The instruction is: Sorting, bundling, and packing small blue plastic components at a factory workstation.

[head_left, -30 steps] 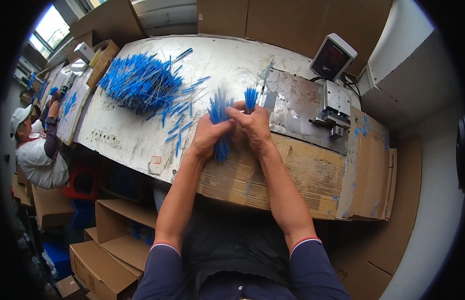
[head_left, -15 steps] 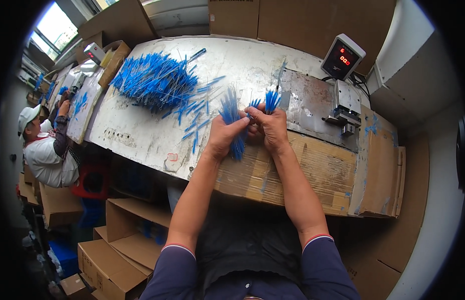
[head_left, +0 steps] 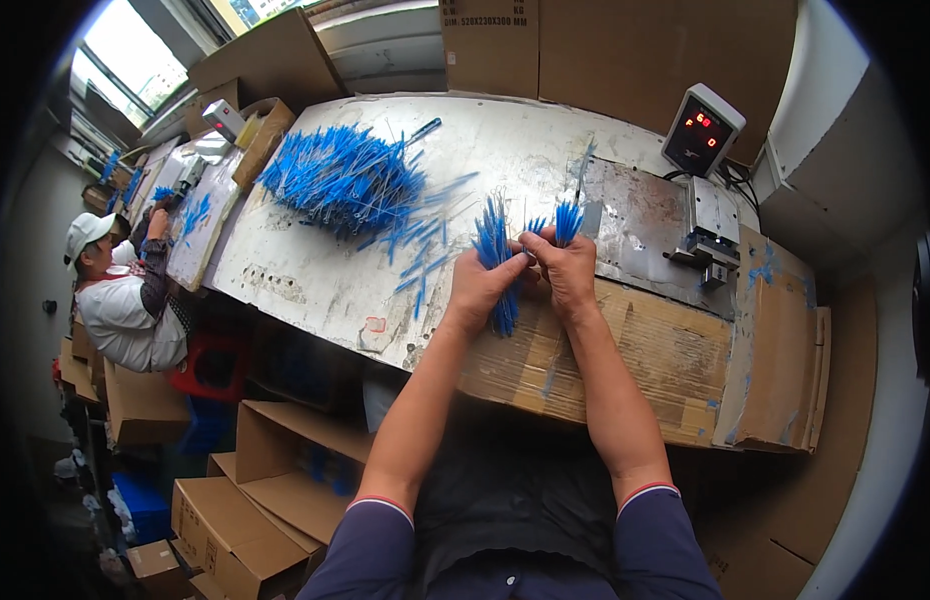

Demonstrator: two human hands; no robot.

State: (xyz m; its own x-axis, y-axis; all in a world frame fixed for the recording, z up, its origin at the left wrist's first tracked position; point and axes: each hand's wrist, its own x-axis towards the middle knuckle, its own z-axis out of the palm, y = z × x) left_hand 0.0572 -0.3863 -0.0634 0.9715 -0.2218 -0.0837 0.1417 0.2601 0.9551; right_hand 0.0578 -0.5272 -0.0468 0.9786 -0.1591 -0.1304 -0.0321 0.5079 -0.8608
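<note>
My left hand (head_left: 480,291) is closed around a bundle of thin blue brushes with wire stems (head_left: 504,312); the bundle stands upright and sticks out above and below the fist. My right hand (head_left: 567,271) grips a smaller blue bundle (head_left: 567,220), its tips showing above the fingers. Between the hands, a few more blue tips (head_left: 534,226) rise near my right thumb. The two hands nearly touch at the thumbs, and the fingers behind the bundles are partly hidden. A large heap of the same blue brushes (head_left: 335,180) lies to the left on the white tabletop (head_left: 315,290).
Loose blue brushes (head_left: 422,265) lie beside the heap, with a pen-like tool (head_left: 425,130) behind it. To the right are a metal plate (head_left: 640,215), a small clamp device (head_left: 713,225) and a red-digit display (head_left: 702,130). Cardboard (head_left: 635,350) covers the front edge. A co-worker (head_left: 130,290) sits at far left.
The whole view has shifted, so the table and hands appear farther right and slightly lower. Both hands keep their bundles close together. The lit digits on the display have changed.
</note>
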